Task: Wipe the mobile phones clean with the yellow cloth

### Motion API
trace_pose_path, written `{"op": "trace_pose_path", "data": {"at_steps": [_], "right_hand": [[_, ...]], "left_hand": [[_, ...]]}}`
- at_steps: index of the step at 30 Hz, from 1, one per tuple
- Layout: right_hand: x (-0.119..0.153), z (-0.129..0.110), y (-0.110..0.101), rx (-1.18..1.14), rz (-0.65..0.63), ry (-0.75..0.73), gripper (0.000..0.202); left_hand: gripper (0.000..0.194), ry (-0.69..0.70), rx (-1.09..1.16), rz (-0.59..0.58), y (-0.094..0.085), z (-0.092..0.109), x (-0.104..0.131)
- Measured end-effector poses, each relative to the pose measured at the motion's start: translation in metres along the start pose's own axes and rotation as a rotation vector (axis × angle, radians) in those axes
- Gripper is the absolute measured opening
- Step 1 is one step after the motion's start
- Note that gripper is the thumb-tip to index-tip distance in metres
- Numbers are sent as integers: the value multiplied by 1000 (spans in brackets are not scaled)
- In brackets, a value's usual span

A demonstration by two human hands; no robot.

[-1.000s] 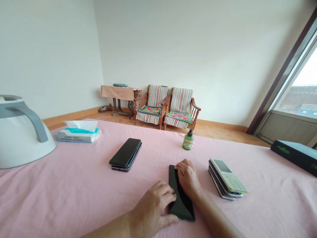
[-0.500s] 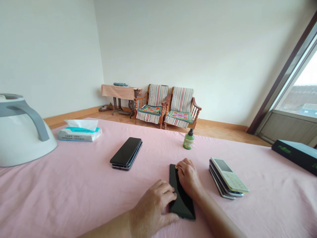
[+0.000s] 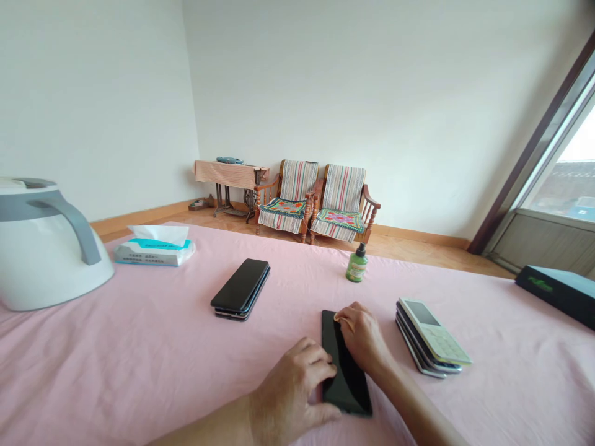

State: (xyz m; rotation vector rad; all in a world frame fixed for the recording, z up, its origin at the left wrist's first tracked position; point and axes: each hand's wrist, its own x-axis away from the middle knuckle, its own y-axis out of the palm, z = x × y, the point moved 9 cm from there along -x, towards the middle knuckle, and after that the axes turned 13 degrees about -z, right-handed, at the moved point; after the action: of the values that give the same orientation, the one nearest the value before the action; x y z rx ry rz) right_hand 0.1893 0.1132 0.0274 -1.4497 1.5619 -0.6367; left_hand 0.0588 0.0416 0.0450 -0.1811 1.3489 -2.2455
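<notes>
A black smartphone [image 3: 346, 387] lies face up on the pink cloth in front of me. My left hand [image 3: 295, 387] grips its lower left side, fingertips on the glass edge and thumb by the bottom end. Over the phone's upper part is my right hand [image 3: 361, 334], its fingers closed on a small pale wipe [image 3: 338, 318] pressed to the screen. Most of the wipe is hidden under the fingers. To the right sits a stack of phones [image 3: 432, 337], topped by a white keypad phone. Another phone stack [image 3: 242, 290], with a black one uppermost, rests farther left.
A green spray bottle [image 3: 356, 265] stands beyond the hands. At the left are a white and grey kettle [image 3: 51, 254] and a tissue pack [image 3: 153, 248]. A black box [image 3: 555, 294] lies at the right edge. Two chairs [image 3: 316, 204] stand past the pink cloth [image 3: 153, 359].
The whole view has shifted slightly, so things appear a little farther right. Both hands keep nearly the same places on the smartphone.
</notes>
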Motion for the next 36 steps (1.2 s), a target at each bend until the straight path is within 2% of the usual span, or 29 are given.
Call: {"op": "trace_pose_path", "data": {"at_steps": [3, 6, 9, 15, 36], "right_hand": [[2, 12, -12, -1, 39, 69, 23], [5, 19, -17, 10, 45, 98, 22], [5, 17, -11, 27, 6, 79, 24], [-6, 9, 0, 102, -2, 77, 28], [-4, 5, 1, 123, -13, 41, 29]], "left_hand": [[55, 29, 19, 17, 0, 0, 1], [48, 49, 8, 16, 1, 2, 1], [39, 67, -21, 8, 3, 5, 2], [34, 39, -57, -7, 2, 7, 1], [35, 40, -34, -58, 8, 3, -3]]}}
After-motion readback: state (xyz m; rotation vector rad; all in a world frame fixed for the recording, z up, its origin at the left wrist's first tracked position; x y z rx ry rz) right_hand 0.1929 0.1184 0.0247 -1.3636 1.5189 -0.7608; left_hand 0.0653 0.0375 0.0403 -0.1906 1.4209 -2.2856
